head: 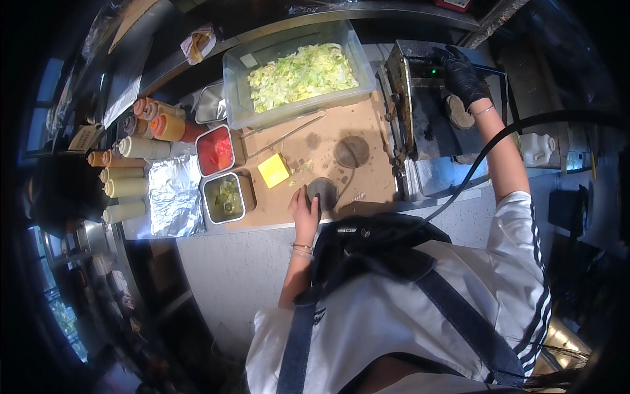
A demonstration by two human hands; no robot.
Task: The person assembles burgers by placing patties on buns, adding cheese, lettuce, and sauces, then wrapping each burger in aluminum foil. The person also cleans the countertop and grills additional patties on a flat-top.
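Observation:
My bare left hand point(303, 212) is at the counter's front edge, thumb and fingers apart. It overlaps a dark round patch point(325, 193) on the brown board point(339, 120); contact is unclear. A second dark round patch point(351, 151) lies farther back. Whether these are flat discs or marks, I cannot tell. In a black glove, my right hand point(461, 74) reaches over a metal cooking appliance point(427, 106) with a green light. Its fingertips meet the dark upper part, and their grip is unclear. Brown round food pieces point(460, 112) lie under my right wrist.
A clear tub of chopped lettuce point(305, 74) stands at the back, with metal tongs point(290, 132) before it. Yellow square slices point(273, 170) lie near pans of tomato point(221, 152) and pickles point(226, 197). Foil point(174, 197) and squeeze bottles point(142, 147) occupy the left. A black cable point(487, 147) crosses my right arm.

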